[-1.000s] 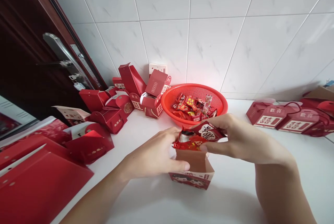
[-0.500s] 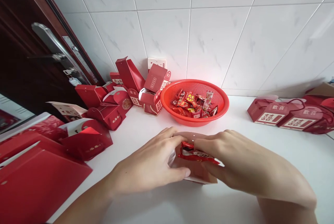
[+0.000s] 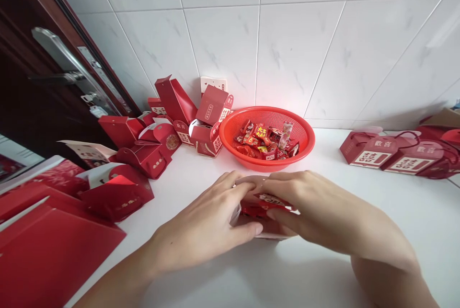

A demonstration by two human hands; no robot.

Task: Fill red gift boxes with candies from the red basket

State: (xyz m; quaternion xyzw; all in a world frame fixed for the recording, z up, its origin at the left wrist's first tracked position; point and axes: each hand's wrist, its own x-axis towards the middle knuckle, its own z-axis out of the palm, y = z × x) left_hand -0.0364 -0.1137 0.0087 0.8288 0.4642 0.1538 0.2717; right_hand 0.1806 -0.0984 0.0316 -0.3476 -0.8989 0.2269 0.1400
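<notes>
A small red and white gift box (image 3: 268, 229) stands on the white counter in front of me, stuffed with red candy wrappers (image 3: 266, 202). My left hand (image 3: 208, 224) wraps the box's left side, thumb along its front. My right hand (image 3: 316, 207) covers the right side and top, fingers pressing a flap and the wrappers down. Most of the box is hidden under both hands. Just behind sits a red plastic basket (image 3: 300, 147) holding several wrapped candies (image 3: 264, 140).
A pile of folded red gift boxes (image 3: 168, 128) lies at the back left by a dark door (image 3: 39, 83). Flat red box blanks (image 3: 50, 250) cover the near left. Closed boxes with cord handles (image 3: 391, 154) line the right. A tiled wall runs behind.
A second ago the box stood open with my hands holding wrappers above it. Both hands have since pushed the wrappers down and closed over the top.
</notes>
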